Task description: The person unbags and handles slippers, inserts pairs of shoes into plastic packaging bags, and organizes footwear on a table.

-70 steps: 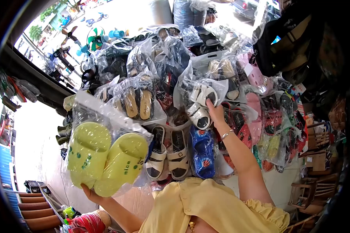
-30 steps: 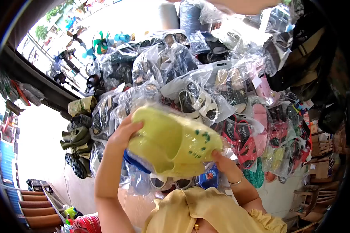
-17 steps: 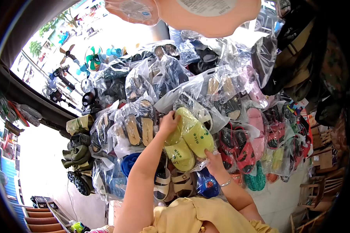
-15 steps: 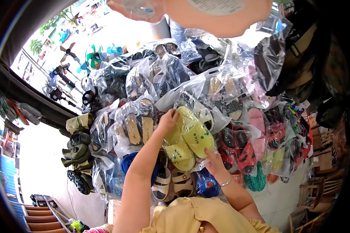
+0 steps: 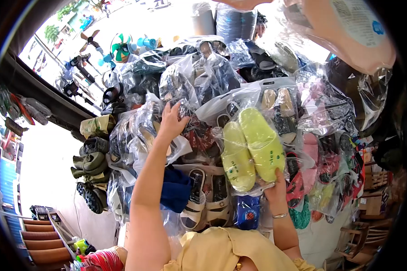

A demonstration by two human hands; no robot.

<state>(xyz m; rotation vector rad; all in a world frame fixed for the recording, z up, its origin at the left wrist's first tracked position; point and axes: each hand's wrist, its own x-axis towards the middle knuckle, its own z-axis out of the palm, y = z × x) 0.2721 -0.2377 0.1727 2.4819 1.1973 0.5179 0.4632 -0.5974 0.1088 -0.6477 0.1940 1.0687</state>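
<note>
A pair of yellow-green slippers (image 5: 260, 143) in a clear plastic bag lies on the pile of footwear, toes toward me. My right hand (image 5: 275, 189) grips the slippers by the toe end, its thumb on the right slipper. My left hand (image 5: 172, 121) is off the slippers, with its fingers spread over bagged sandals (image 5: 150, 133) with tan insoles; its palm side is hidden. Just below lie a blue cloth-like item (image 5: 177, 189) and a pair of cream-strapped sandals (image 5: 217, 208). A blue bagged item (image 5: 248, 213) sits under the slippers.
Bagged pink slippers (image 5: 309, 156) lie to the right. Olive shoes (image 5: 91, 163) are stacked at the left edge of the pile. Fans (image 5: 121, 47) stand behind, and a peach plastic item (image 5: 343, 31) hangs overhead. Wooden chairs (image 5: 359, 239) stand lower right.
My left hand has let go of the slippers and moved left onto the tan-insoled sandals, which are shifted and tilted. The slippers have moved right with my right hand. The view has shifted slightly.
</note>
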